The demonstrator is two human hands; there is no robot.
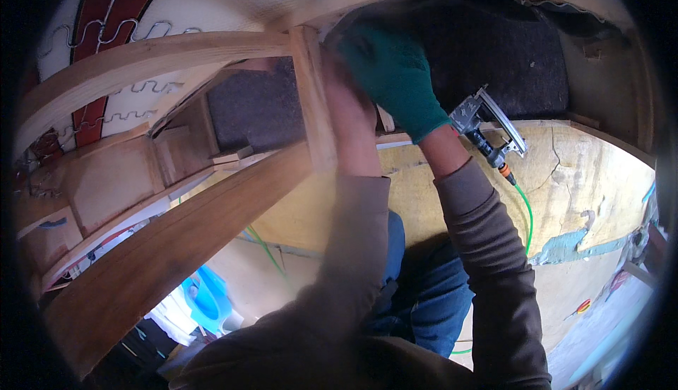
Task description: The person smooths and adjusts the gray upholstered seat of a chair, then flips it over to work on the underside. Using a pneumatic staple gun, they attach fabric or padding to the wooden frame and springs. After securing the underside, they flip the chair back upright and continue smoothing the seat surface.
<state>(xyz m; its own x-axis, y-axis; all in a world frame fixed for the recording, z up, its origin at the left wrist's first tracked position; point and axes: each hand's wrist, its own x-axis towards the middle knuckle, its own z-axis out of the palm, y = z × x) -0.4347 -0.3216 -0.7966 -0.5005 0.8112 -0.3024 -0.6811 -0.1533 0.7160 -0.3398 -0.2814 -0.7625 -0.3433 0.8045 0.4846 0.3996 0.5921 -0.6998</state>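
My right hand (395, 72), in a green glove, reaches into the wooden furniture frame. Its fingers look bent in, by the edge of the dark fabric (494, 58); whatever they grip is hidden. Close beside it, right of an upright wooden post (313, 93), is my bare left hand (347, 104). Motion smears it, and its fingers are hidden behind the glove and in shadow. To the right of my right wrist, an air staple gun (487, 125) rests near the yellowish padded edge, with a green hose (528, 213) on its orange coupling.
A broad wooden rail (183, 242) crosses at the left, below a curved slat (155, 55). Wavy metal springs (123, 30) line the upper left. Orange-handled scissors (582, 307) lie at the lower right. A blue plastic item (207, 298) sits low at the left.
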